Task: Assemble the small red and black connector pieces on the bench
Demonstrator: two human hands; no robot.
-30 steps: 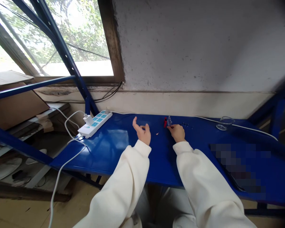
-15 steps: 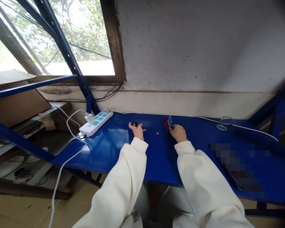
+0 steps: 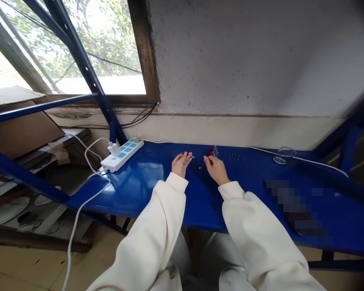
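Brought the left hand (image 3: 182, 163) inward since the earlier frame, pinching a small clear piece (image 3: 192, 157) above the desk (image 3: 148, 194); drew the right hand (image 3: 216, 167) closer, with fingers narrow, but cannot tell on what. Can count one red object (image 3: 210, 150) beside a clear cluster (image 3: 215, 151), one pink scrap (image 3: 199, 167) between both hands, one power strip (image 3: 123, 155) farther left, one clear dish (image 3: 280, 160) farther right.

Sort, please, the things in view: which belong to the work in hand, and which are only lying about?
Likely in the work:
small clear piece in the left hand
red item and clear ridged piece beyond the right hand
row of small pieces

Apparently lying about:
white power strip
clear round container
blurred dark object
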